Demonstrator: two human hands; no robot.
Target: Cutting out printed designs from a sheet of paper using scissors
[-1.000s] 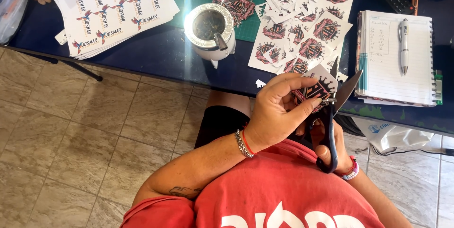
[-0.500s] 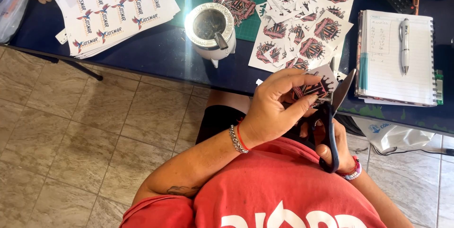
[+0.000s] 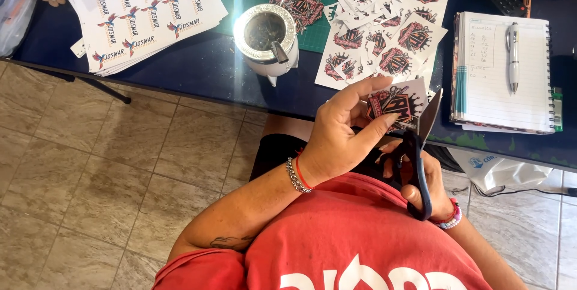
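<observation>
The left hand [image 3: 336, 137] pinches a printed sticker [image 3: 393, 105] between thumb and fingers, holding it up just in front of the table edge [image 3: 240, 94]. The right hand [image 3: 424, 185] grips black-handled scissors [image 3: 419, 146] with its fingers threaded through the loops; the blades stand parted around the sticker's right edge, tips pointing toward the table.

To cut this well, it seems best to turn the sticker with the left hand rather than swing the scissors — short bites close to the printed outline, thumb kept clear of the blades. The pinch sits near the cut line, so a slip there looks like the main risk.

On the table beyond the sticker lies a sheet of like stickers [image 3: 384, 43] with white paper offcuts [image 3: 354, 13] on top. Left of that sheet stands a metal-rimmed mate cup [image 3: 267, 34] — with its straw — and further left a stack of bird-logo sheets [image 3: 138, 16]. Right of the sheet, a spiral notebook [image 3: 502, 85] carries a white pen [image 3: 512, 55].
</observation>
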